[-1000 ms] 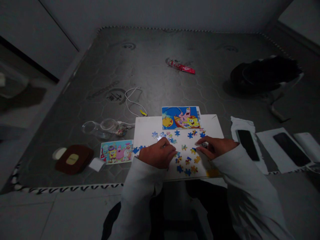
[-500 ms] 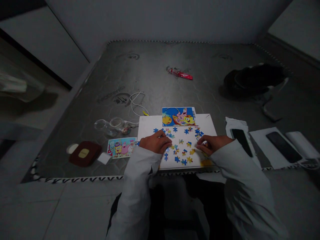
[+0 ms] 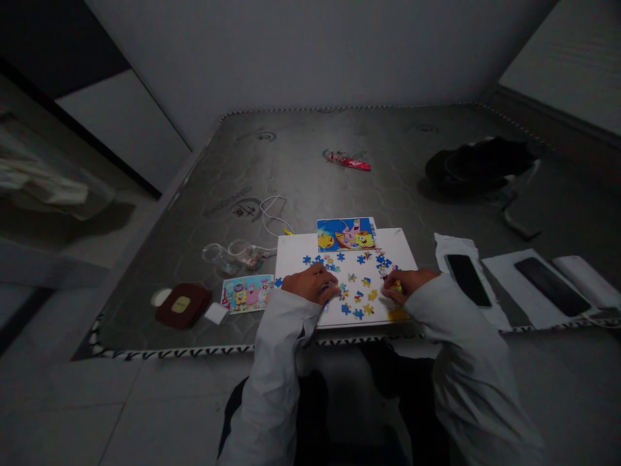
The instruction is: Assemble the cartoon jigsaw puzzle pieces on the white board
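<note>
Roughly, running from the left of the frame to the right, everything lies on a grey mattress (image 3: 310,175).

- Lower left: brown case (image 3: 180,304), with a pale round item (image 3: 160,297) just beside it and a small white box (image 3: 216,313) near its right side.
- Left of centre: cartoon card (image 3: 248,292) lying flat, just beside the left edge of the white board (image 3: 295,249). Above it are a clear plastic bag (image 3: 233,254) and a white cable (image 3: 272,217).
- Centre: the white board lies flat at the near edge of the mattress. A reference picture (image 3: 346,233) sits at its far edge. Puzzle pieces (image 3: 361,281), mostly blue and yellow, lie scattered over the middle.
- Left hand (image 3: 310,283): knuckles up, fingers curled down onto pieces at the board's left-centre. I cannot tell whether it is pinching 1.
- Right hand (image 3: 405,281): resting at the board's right side, fingertips drawn together over a yellowish piece. The light is too dim to confirm a pinch.
- Upper centre: red wrapper (image 3: 347,160), well apart from the board.
- Upper right: dark bundle (image 3: 478,165).
- Lower right: 2 phones, 1 nearer the board (image 3: 467,279) and 1 farther right (image 3: 550,285), each on a white sheet.

Judged state of the puzzle: the pieces are spread out singly and none is visibly joined, so nearly all of the joining appears left.
</note>
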A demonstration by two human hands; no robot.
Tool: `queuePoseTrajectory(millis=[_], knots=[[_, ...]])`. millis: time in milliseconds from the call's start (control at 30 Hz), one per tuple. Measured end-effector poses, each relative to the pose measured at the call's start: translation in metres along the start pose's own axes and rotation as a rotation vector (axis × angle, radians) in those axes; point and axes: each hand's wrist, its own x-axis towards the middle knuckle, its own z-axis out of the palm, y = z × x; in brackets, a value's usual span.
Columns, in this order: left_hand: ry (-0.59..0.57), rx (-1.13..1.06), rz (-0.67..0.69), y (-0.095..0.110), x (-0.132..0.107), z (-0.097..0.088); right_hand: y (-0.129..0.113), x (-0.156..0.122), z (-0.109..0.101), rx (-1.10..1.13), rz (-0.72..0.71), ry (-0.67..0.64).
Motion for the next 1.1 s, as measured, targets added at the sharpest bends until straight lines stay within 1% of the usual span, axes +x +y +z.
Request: queuePoseTrajectory(millis=[133, 200, 400, 467, 633, 800, 967, 1100], knots=[[-0.001, 0.005, 0.025, 0.001, 0.002, 0.0, -0.005, 0.005, -0.003, 0.02, 0.003, -0.044], [0.009, 0.012, 0.031, 0.005, 0.003, 0.002, -0.007, 0.009, -0.002, 0.029, -0.01, -0.046], [0.059, 0.017, 0.044, 0.023, 0.008, 0.01, -0.011, 0.02, 0.011, -0.002, -0.067, 0.091], [0.062, 0.012, 0.04, 0.027, 0.009, 0.012, -0.013, 0.022, 0.012, -0.033, -0.068, 0.107], [0.01, 0.002, 0.012, 0.033, 0.013, 0.014, -0.017, 0.025, 0.011, -0.069, -0.044, 0.036], [-0.044, -0.028, -0.043, 0.035, 0.016, 0.012, -0.021, 0.027, 0.012, -0.078, -0.048, 0.059], [-0.051, -0.044, -0.062, 0.033, 0.015, 0.009, -0.023, 0.026, 0.01, -0.071, -0.05, 0.059], [-0.039, -0.047, -0.076, 0.032, 0.014, 0.008, -0.021, 0.028, 0.01, -0.052, -0.065, 0.027]])
